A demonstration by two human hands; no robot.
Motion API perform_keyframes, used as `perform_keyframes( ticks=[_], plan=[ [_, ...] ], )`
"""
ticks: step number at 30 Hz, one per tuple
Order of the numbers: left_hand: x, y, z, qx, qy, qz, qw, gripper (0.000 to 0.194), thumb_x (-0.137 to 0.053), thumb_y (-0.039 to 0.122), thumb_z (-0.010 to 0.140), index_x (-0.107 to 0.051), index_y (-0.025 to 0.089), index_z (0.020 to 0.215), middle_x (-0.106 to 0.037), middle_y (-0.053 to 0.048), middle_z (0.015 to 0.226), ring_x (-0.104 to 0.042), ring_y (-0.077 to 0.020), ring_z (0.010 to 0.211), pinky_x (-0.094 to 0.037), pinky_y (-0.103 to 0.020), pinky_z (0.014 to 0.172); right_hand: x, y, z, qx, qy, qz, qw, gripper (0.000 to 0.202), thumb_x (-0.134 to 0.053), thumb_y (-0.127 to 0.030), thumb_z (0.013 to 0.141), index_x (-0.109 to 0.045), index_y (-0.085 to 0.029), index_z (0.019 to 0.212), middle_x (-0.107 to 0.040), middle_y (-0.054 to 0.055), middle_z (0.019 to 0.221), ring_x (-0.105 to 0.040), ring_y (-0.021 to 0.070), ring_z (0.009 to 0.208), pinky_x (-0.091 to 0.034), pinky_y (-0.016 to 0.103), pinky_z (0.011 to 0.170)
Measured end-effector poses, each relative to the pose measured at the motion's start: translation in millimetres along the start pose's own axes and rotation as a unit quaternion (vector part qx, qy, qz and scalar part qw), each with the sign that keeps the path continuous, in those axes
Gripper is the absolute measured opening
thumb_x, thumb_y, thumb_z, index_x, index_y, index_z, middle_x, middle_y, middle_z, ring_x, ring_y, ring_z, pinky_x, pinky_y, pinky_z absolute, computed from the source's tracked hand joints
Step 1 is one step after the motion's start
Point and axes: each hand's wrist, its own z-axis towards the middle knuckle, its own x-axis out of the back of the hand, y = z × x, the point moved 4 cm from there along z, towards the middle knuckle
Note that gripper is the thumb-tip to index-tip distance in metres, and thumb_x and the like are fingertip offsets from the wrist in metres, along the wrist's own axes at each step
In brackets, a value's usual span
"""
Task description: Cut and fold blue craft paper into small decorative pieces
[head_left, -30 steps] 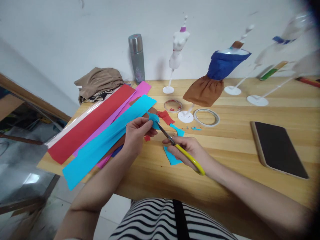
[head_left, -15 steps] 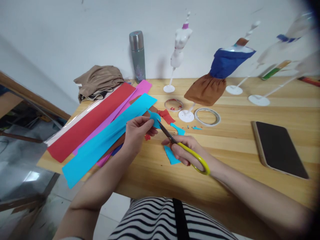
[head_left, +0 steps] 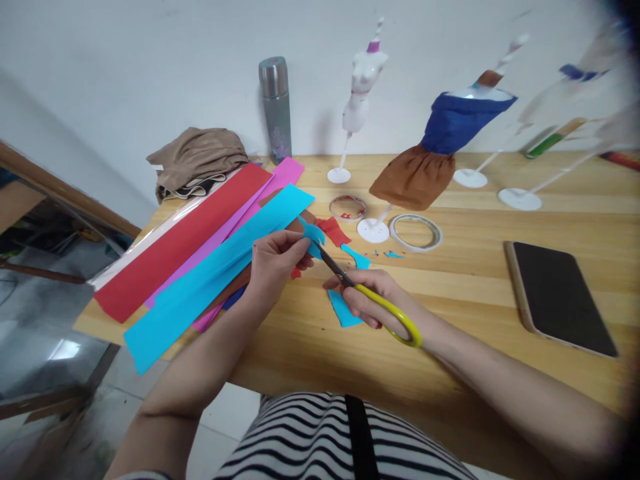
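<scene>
My left hand (head_left: 281, 257) pinches a small piece of blue crepe paper (head_left: 315, 233) between thumb and fingers. My right hand (head_left: 373, 297) grips scissors (head_left: 395, 313) with yellow handles, their dark blades meeting the edge of that piece. Beneath and left of my left hand lies a long blue paper strip (head_left: 200, 283), on top of red (head_left: 180, 247), pink (head_left: 289, 170) and brown paper. A blue paper offcut (head_left: 343, 310) lies just under my right hand. Another blue scrap (head_left: 356, 257) and a red paper scrap (head_left: 334, 230) rest beyond the blades.
A roll of tape (head_left: 416, 233) lies near a small mannequin wearing a blue top (head_left: 463, 123) and brown skirt (head_left: 417, 177). A bare white mannequin (head_left: 361, 93) and a flask (head_left: 277, 110) stand by the wall. On the right is a phone (head_left: 563, 297); folded brown cloth (head_left: 200, 157) sits back left.
The scissors have cut further into the small blue piece, and a narrow curled sliver now stands out at its edge. Both hands have stayed nearly in place.
</scene>
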Motion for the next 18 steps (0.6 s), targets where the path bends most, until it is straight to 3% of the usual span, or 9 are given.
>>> perform_keyframes(
  ticks=[14,18],
  plan=[
    [-0.6,-0.5,-3.3,0.031,0.003,-0.001,1.000,0.030,-0.090,0.042,0.068,-0.074,0.017,0.072,-0.078,-0.006,0.062,-0.068,-0.0154,0.048,-0.051,-0.025,0.046,-0.1,3.9,0.6,-0.028,0.024,0.024,0.999,0.055,-0.073,-0.065,0.091,-0.077,-0.015,0.114,-0.053,-0.006,0.060,-0.040,0.0068,0.043,-0.031,0.021,0.041],
    [-1.7,-3.6,-6.0,0.042,0.017,-0.003,0.999,0.031,-0.091,0.044,0.068,-0.074,0.018,0.073,-0.075,-0.005,0.058,-0.069,-0.0160,0.049,-0.051,-0.024,0.047,-0.2,9.4,2.9,-0.006,0.030,0.008,0.999,0.058,-0.073,-0.069,0.089,-0.077,-0.016,0.111,-0.054,-0.006,0.059,-0.039,0.0078,0.041,-0.030,0.023,0.037]
  ],
)
